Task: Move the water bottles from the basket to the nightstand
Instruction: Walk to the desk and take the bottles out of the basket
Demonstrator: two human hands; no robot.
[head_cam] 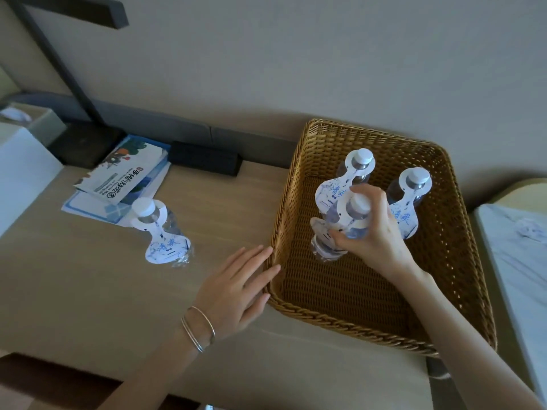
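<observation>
At the far left a pale box (20,170) stands at the edge of the nightstand (88,291), and behind it a dark lamp base (85,146) sits with its slanted stem running up toward the wall. Just right of that, a small stack of printed brochures (124,176) lies flat on the wooden top, and a black rectangular block (205,161) rests against the back edge.

In front of the brochures one water bottle (161,232) stands upright on the nightstand, white cap on top and a white-and-blue paper tag hanging from its neck. It is well apart from the basket.

The left hand (236,288), with thin silver bangles (198,328) on the wrist, lies flat and open, holding nothing, its fingertips touching the outer left wall of the wicker basket (429,329).

The basket sits on the right part of the nightstand. Inside it the right hand (373,232) is wrapped around the upper part of the nearest bottle (331,247), fingers curled over its neck and shoulder; I cannot tell whether its base is touching the basket floor. Behind it the rear bottle (356,170) stands upright, and to its right the right-hand bottle (410,187) stands close to the far wall, each wearing the same neck tag.

At the far right the edge of a bed with white bedding (518,247) shows.
</observation>
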